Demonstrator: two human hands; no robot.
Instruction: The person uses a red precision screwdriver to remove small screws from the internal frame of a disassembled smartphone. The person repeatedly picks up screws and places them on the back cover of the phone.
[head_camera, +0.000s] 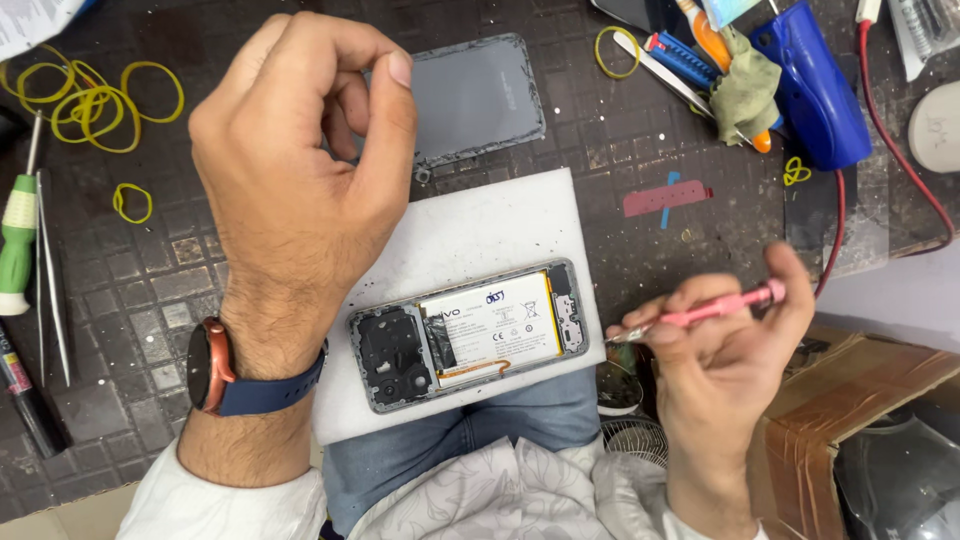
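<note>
An opened phone (470, 335) lies back-side up on a white foam pad (480, 230), its white battery and dark camera board exposed. My left hand (300, 170) hovers above the pad's left part, fingers curled with thumb and fingertips pinched together; whether something tiny sits between them I cannot tell. A watch with a blue strap is on that wrist. My right hand (715, 340) is right of the phone and grips a pink screwdriver (720, 306), its tip pointing left toward the phone's right end. The grey back cover (475, 100) lies beyond the pad.
Yellow rubber bands (90, 100) lie at the far left, near a green-handled screwdriver (17, 245) and tweezers. A blue tool (815, 85), a green cloth, a red cable and several small tools crowd the far right. A taped cardboard box (850, 410) stands at the right.
</note>
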